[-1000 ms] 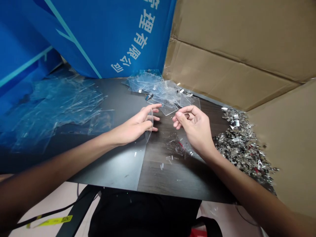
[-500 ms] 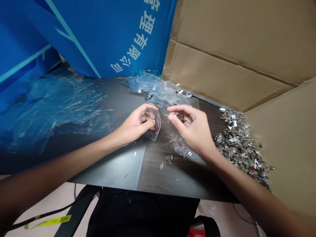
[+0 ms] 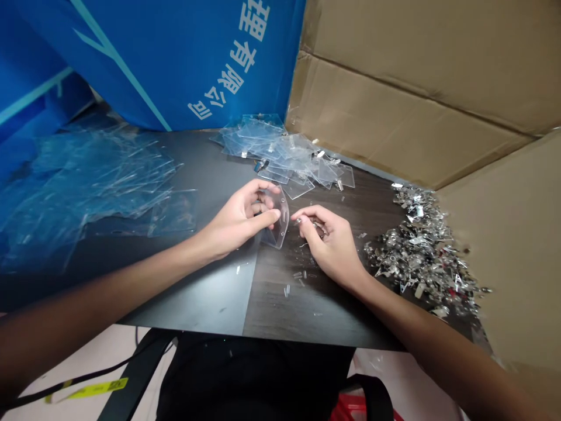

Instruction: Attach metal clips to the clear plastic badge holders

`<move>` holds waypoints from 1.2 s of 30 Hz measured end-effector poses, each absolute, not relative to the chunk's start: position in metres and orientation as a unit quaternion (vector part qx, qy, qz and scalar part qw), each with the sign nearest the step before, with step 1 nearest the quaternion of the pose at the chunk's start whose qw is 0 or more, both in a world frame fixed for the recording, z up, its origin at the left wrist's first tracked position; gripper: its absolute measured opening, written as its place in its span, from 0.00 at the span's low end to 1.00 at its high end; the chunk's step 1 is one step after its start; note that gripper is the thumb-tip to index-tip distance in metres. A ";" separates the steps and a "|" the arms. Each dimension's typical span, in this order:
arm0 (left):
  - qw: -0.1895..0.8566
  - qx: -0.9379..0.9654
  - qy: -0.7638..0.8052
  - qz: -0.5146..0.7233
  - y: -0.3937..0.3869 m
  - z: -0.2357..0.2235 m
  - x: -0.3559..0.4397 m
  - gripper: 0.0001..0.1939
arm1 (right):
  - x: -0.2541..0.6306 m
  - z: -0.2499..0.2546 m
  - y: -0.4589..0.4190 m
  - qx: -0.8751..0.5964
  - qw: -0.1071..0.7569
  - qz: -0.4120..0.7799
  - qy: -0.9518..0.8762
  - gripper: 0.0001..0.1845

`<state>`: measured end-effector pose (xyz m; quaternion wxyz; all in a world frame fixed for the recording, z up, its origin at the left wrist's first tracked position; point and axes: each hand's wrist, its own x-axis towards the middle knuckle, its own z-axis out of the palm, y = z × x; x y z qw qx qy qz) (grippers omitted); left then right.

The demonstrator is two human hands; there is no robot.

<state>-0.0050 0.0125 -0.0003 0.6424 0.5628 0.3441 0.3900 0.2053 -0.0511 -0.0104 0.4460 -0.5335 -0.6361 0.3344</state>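
Note:
My left hand [image 3: 239, 219] pinches a clear plastic badge holder [image 3: 277, 228] by its upper edge, holding it tilted just above the dark table [image 3: 210, 286]. My right hand [image 3: 329, 240] sits a little to the right, fingers curled around a small metal clip [image 3: 299, 221] whose tip points at the holder's edge. Several tiny clear plastic bits [image 3: 302, 276] lie on the table below my right hand.
A pile of clear badge holders [image 3: 284, 158] lies behind my hands. A heap of metal clips [image 3: 421, 251] spreads along the right. Clear plastic bags [image 3: 92, 181] cover the left side. A blue panel [image 3: 175, 58] and cardboard walls [image 3: 416, 111] enclose the back and right.
My left hand closed on the holder and turned it up toward the right hand. My right hand dropped lower and closer, bringing the clip near the holder's edge.

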 end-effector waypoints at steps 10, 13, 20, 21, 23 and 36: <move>0.663 0.554 0.331 0.378 0.013 -0.004 -0.005 0.27 | 0.204 -0.011 -0.054 -0.492 0.412 0.414 -0.645 0.15; 0.658 0.563 0.330 0.376 0.014 -0.003 -0.005 0.28 | 0.206 -0.011 -0.053 -0.469 0.434 0.433 -0.636 0.16; 0.646 0.606 0.305 0.350 0.014 -0.002 -0.007 0.28 | 0.207 -0.010 -0.048 -0.437 0.426 0.467 -0.640 0.23; 0.646 0.613 0.299 0.343 0.014 -0.002 -0.007 0.28 | 0.206 -0.011 -0.048 -0.435 0.425 0.474 -0.637 0.24; 0.645 0.622 0.290 0.336 0.013 -0.002 -0.007 0.27 | 0.204 -0.012 -0.047 -0.443 0.424 0.485 -0.624 0.25; 0.628 0.622 0.299 0.359 0.011 -0.001 -0.007 0.27 | 0.205 -0.010 -0.055 -0.416 0.422 0.461 -0.660 0.09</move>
